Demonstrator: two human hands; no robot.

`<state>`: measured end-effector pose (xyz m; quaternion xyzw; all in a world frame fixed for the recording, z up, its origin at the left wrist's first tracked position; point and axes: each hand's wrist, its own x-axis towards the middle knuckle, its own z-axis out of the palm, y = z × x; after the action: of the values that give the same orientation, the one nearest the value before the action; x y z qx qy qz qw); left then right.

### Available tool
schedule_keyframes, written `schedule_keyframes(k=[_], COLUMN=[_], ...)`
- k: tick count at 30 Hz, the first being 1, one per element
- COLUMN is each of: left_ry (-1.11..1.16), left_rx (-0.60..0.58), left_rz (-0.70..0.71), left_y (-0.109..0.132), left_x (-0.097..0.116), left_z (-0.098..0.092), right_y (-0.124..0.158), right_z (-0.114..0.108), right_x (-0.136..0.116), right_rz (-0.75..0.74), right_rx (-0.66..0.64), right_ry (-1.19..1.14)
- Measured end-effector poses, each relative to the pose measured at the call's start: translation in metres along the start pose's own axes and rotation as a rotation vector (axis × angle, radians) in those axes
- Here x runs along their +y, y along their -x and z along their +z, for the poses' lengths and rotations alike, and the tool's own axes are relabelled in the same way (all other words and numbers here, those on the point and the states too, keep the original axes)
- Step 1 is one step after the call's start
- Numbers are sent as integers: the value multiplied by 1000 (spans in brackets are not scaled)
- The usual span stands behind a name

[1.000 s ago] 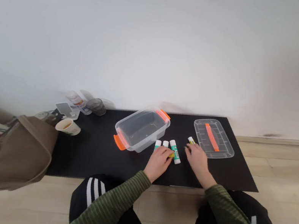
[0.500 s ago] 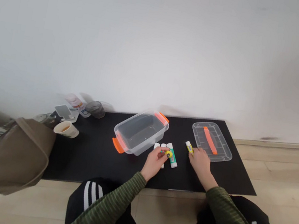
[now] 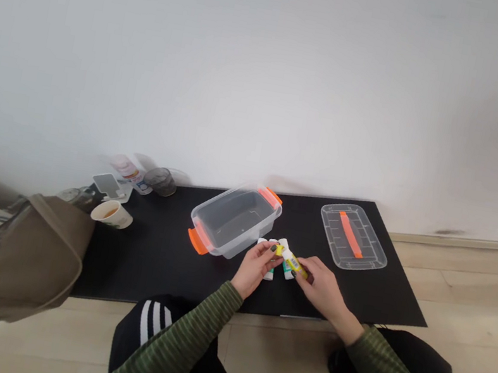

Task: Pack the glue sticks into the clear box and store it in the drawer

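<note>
My right hand (image 3: 322, 287) is closed on a yellow glue stick (image 3: 294, 262) and holds it just above the black mat (image 3: 155, 253). My left hand (image 3: 255, 266) pinches a small yellow glue stick (image 3: 279, 250) whose end meets the tip of the first. Under both hands lie white and teal glue sticks (image 3: 287, 271), partly hidden. An open clear plastic box (image 3: 234, 217) with orange latches sits just left of my hands.
The box's clear lid (image 3: 352, 236) with an orange handle lies at the mat's far right. A paper cup (image 3: 112, 212), a bottle (image 3: 129, 170) and a dark glass (image 3: 161, 180) stand at the back left. A brown bag (image 3: 19, 256) rests on the floor at left.
My right hand picked up the yellow glue stick near the lid and carried it left to my left hand. My left hand lifted slightly with its small yellow stick.
</note>
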<state>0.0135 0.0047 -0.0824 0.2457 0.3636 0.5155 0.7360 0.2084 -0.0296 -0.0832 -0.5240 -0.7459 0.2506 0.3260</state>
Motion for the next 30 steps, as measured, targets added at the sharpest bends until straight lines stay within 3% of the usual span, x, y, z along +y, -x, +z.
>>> schedule_keyframes(k=[13, 30], left_ry=[-99, -152], left_rx=[3, -30], left_rz=[-11, -7], left_y=[1, 8], left_x=[-2, 3], left_z=[-3, 1], right_y=[1, 3], right_z=[-7, -8], right_x=[3, -4], right_rz=[-98, 46], right_rx=[73, 0], right_ry=[110, -109])
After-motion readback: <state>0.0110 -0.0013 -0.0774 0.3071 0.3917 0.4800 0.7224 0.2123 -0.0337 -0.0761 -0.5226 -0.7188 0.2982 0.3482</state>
